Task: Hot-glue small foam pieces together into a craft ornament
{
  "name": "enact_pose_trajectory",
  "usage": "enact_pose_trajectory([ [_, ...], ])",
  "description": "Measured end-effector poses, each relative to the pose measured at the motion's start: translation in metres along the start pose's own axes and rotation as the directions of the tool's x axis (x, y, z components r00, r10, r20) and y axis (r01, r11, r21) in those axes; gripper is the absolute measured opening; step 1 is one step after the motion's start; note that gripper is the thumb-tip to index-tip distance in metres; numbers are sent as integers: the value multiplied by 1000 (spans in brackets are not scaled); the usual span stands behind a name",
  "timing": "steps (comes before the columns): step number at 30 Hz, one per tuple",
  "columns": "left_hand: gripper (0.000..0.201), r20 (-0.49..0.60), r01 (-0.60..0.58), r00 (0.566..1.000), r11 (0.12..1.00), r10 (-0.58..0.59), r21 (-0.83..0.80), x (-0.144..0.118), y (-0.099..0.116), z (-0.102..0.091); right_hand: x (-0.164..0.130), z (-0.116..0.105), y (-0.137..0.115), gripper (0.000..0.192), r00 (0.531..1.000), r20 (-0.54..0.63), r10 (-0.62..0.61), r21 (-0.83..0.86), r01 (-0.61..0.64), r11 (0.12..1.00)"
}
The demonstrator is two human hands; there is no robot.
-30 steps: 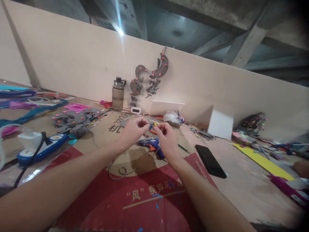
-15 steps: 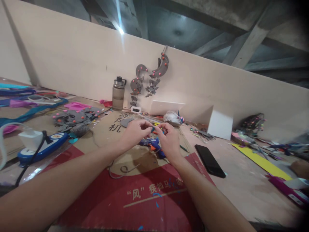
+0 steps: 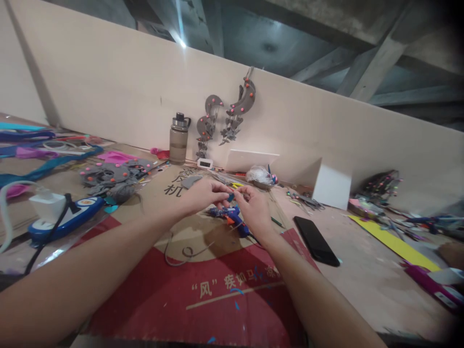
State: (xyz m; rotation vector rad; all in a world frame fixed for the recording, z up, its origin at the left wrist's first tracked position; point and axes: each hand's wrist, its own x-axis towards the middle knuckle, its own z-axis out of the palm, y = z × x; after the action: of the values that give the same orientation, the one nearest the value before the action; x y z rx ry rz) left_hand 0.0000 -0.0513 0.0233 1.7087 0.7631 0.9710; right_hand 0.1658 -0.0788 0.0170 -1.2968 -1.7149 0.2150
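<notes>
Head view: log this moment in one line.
left hand: pinching small blue piece | right hand: at it | glue gun: on cardboard below

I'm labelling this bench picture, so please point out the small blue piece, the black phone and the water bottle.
Small blue piece (image 3: 231,197): head view, on its uncovered part.
Black phone (image 3: 316,241): head view, middle of its upward face.
Water bottle (image 3: 178,146): head view, on its body below the lid.
</notes>
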Motion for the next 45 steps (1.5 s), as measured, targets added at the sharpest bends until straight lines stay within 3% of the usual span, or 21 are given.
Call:
enact_pose_trajectory([
  [4,29,104,67,993,985,-51,-157,2,-2,-7,2,-2,-1,20,1000,11,10,-39,-10,999],
  [8,20,-28,-75,996,979,82,187,0,-1,-4,-1,0,1,19,994,43,-104,-142,109,984],
  [12,13,-116,-154,961,837,250,526,-5,6,4,-5,3,2,15,974,40,-221,-270,223,937],
  [16,14,-121,-134,949,720,291,681,-10,12,7,-8,3,0,15,966,33,-256,-228,257,939],
  [19,14,-177,-95,954,804,242,587,-10,12,7,-9,4,-2,15,978,10,-210,-110,209,972],
  [24,9,-264,-24,961,977,81,212,-4,5,4,-11,9,-3,10,988,15,-156,52,155,986],
  [30,8,-335,-21,942,993,-20,-120,4,-5,-3,-13,12,-3,14,987,52,-152,73,148,986],
  [35,10,-454,-65,887,947,-89,-315,10,-7,-26,-19,13,-12,14,979,108,-173,92,164,982],
  [37,10,-520,-80,845,930,-128,-359,13,-9,-40,-24,11,-21,16,944,198,-262,133,239,962],
  [39,11,-580,-142,805,907,-128,-397,17,-13,-55,-29,7,-31,20,863,310,-398,212,345,914],
  [40,11,-605,-166,787,901,-125,-401,18,-16,-62,-29,3,-35,23,830,335,-447,249,379,891],
  [41,12,-617,-183,777,894,-123,-409,20,-20,-68,-28,-1,-37,26,825,330,-459,261,388,884],
  [43,13,-643,-228,758,879,-110,-418,23,-27,-77,-21,-11,-37,32,897,251,-363,181,325,928],
  [45,14,-646,-247,756,867,-108,-434,23,-31,-81,-10,-21,-31,34,964,192,-184,-28,193,981],
])
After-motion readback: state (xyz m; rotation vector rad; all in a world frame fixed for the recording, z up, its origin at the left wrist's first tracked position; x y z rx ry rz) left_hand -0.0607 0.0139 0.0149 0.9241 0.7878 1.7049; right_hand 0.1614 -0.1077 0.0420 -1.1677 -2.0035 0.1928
